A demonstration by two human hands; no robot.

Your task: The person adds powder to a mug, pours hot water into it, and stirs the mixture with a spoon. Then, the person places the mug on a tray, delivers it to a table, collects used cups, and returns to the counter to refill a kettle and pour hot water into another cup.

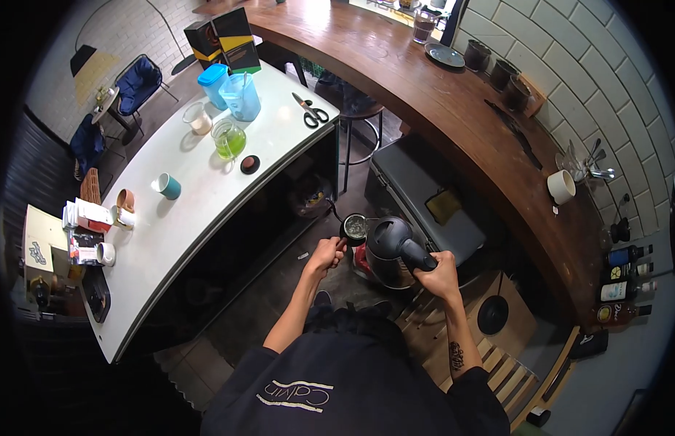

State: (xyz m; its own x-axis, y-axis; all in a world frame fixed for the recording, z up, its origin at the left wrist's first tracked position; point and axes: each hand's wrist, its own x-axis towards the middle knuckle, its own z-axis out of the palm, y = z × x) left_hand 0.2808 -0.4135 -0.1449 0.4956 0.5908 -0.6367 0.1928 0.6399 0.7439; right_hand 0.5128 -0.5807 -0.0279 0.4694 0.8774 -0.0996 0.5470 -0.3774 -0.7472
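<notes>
My right hand [438, 276] is closed around the black handle of an electric kettle [390, 265], which has a black lid and a shiny metal body. The kettle is in front of me, its lid side close to a small round pot [356, 229]. Fingers of my left hand [326, 256] are wrapped round the pot's short reddish-brown handle. Something pale and glinting shows inside the pot; I cannot make out what. A red item [362, 258] is partly hidden behind the kettle.
A white counter [199, 196] at left bears scissors [310, 110], a jar of green liquid [229, 140], blue containers [241, 97] and a teal cup [166, 186]. The curved wooden bar [425, 94] runs along the right. A dark grey case [417, 189] and a black round base [492, 315] lie nearby.
</notes>
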